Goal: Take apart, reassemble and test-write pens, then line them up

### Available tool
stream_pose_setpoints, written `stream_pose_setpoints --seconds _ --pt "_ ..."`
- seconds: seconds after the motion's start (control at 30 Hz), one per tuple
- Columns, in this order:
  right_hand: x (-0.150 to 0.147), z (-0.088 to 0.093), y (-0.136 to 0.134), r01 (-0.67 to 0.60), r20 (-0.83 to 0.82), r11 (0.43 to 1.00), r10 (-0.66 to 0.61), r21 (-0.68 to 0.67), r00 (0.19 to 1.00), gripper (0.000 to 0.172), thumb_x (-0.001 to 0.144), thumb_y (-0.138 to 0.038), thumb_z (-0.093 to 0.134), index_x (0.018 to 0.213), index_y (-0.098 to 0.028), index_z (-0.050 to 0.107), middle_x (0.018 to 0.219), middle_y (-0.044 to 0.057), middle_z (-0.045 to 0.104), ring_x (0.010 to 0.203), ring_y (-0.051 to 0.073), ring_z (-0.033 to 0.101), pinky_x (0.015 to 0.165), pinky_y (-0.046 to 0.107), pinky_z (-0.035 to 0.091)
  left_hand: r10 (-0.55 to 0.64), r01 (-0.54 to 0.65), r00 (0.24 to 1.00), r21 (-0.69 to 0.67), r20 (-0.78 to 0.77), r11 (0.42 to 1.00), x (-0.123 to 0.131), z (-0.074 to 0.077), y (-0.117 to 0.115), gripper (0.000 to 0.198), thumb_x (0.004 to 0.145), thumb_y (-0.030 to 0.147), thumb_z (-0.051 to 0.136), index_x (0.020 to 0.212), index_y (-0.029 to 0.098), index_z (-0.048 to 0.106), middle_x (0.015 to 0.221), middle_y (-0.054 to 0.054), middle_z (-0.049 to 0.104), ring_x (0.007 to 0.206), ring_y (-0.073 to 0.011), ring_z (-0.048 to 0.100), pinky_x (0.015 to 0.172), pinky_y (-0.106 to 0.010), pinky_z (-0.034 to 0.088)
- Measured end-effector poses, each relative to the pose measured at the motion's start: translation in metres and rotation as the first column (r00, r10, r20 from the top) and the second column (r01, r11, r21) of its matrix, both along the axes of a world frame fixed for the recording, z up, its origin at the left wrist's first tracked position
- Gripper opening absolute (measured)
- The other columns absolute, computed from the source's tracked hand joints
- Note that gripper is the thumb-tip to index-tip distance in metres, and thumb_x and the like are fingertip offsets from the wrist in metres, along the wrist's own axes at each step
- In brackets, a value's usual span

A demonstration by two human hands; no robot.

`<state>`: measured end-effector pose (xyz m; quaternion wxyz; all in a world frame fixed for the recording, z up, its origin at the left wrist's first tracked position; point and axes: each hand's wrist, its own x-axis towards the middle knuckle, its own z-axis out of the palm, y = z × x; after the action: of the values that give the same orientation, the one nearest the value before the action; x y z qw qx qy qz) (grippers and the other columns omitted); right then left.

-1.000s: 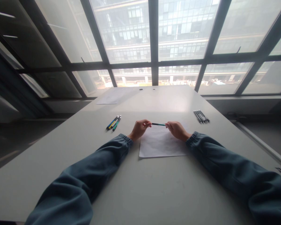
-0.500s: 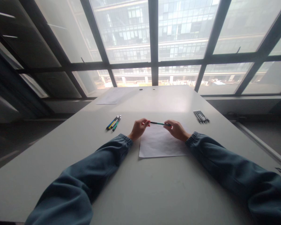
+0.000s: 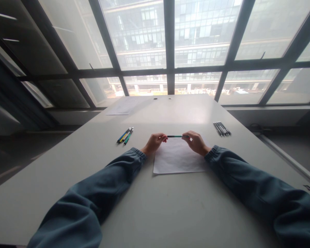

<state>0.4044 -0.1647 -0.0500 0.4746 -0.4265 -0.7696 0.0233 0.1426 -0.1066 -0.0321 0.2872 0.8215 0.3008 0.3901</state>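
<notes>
A green and black pen is stretched level between my two hands, above the far part of a white paper sheet. My left hand pinches its black end. At the green end, the fingers of my right hand are closed on it, hiding the tip. To the left of my left hand lies a loose group of pens with blue, yellow, white and green barrels. Several grey and black pens lie side by side beyond my right hand.
All of this is on a long white table. More paper lies at its far left corner, and a small dark round spot shows near the far edge. Large framed windows stand behind the table.
The pen has turned from slightly tilted to nearly level. My left hand has dipped a little and my right hand has risen slightly; both still grip the pen.
</notes>
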Motion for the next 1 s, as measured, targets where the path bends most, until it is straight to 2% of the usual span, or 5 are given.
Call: stream_pose_setpoints --seconds 0.2,0.37,0.7,0.9,1.0 --pt "0.002 -0.003 0.001 0.013 0.026 0.999 -0.012 -0.046 1.000 0.020 0.095 -0.037 0.061 0.091 -0.022 0.074 0.079 0.007 0.072 0.071 0.021 0.061 0.071 0.033 0.045 0.011 -0.007 1.000 0.155 -0.020 0.988 -0.002 0.007 -0.005 0.047 0.098 0.048 0.053 0.069 0.015 0.070 0.071 -0.006 0.072 0.067 -0.0161 0.065 0.069 -0.028 0.049" --pt "0.003 -0.003 0.000 -0.004 0.003 0.997 0.004 -0.079 1.000 0.021 0.094 -0.037 0.062 0.089 -0.022 0.074 0.079 0.006 0.073 0.068 0.020 0.063 0.068 0.032 0.045 -0.024 0.027 1.000 0.242 -0.013 0.970 -0.003 0.009 -0.007 0.045 0.099 0.043 0.053 0.068 0.015 0.069 0.073 -0.006 0.072 0.070 -0.0164 0.066 0.070 -0.028 0.049" --pt "-0.002 -0.003 0.000 0.017 -0.113 1.000 -0.019 -0.017 0.993 0.023 0.092 -0.042 0.064 0.088 -0.021 0.074 0.080 0.005 0.074 0.067 0.019 0.064 0.066 0.032 0.050 0.039 -0.042 0.999 0.229 0.014 0.972 0.000 0.007 -0.008 0.045 0.101 0.045 0.049 0.072 0.015 0.069 0.071 -0.004 0.071 0.067 -0.0150 0.064 0.067 -0.026 0.048" --pt "-0.006 0.006 -0.006 0.036 -0.223 0.998 -0.044 -0.042 0.974 0.022 0.087 -0.038 0.070 0.100 -0.021 0.072 0.078 0.003 0.072 0.066 0.017 0.063 0.070 0.032 0.053 0.054 -0.058 0.998 0.221 0.027 0.974 0.000 0.008 -0.008 0.044 0.101 0.047 0.049 0.075 0.016 0.068 0.072 -0.004 0.071 0.068 -0.0145 0.065 0.067 -0.025 0.049" --pt "-0.007 0.010 -0.008 0.015 -0.252 0.999 -0.027 -0.047 0.967 0.021 0.085 -0.040 0.072 0.092 -0.021 0.073 0.076 0.003 0.072 0.065 0.017 0.061 0.069 0.033 0.053 0.045 -0.051 0.998 0.216 0.035 0.975 0.000 0.008 -0.008 0.043 0.101 0.045 0.050 0.076 0.016 0.068 0.072 -0.004 0.071 0.068 -0.0142 0.065 0.067 -0.025 0.048"
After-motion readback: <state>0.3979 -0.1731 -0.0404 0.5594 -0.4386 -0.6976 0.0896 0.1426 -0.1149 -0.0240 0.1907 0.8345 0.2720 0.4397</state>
